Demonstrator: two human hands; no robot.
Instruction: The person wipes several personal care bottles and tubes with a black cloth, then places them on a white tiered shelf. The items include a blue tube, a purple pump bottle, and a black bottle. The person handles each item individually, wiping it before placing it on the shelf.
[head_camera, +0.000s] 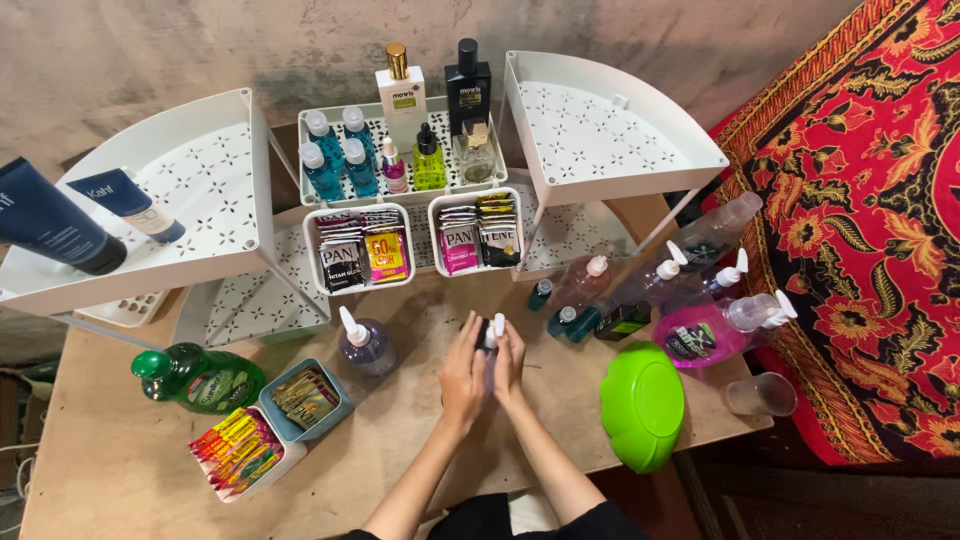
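Clasping a small pump bottle (489, 345) between left hand (462, 372) and right hand (510, 362), I judge it light, rigid, slippery; grip the body, below the 12 o'clock nozzle.

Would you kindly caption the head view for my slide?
Both hands clasp a small pump bottle amid toiletries on a wooden table.

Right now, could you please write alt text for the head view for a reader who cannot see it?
Both hands, left hand and right hand, clasp a small dark pump bottle with a white nozzle over a wooden table. Around them stand white perforated corner shelves, a round lime-green plastic lid and a green dish-soap bottle.
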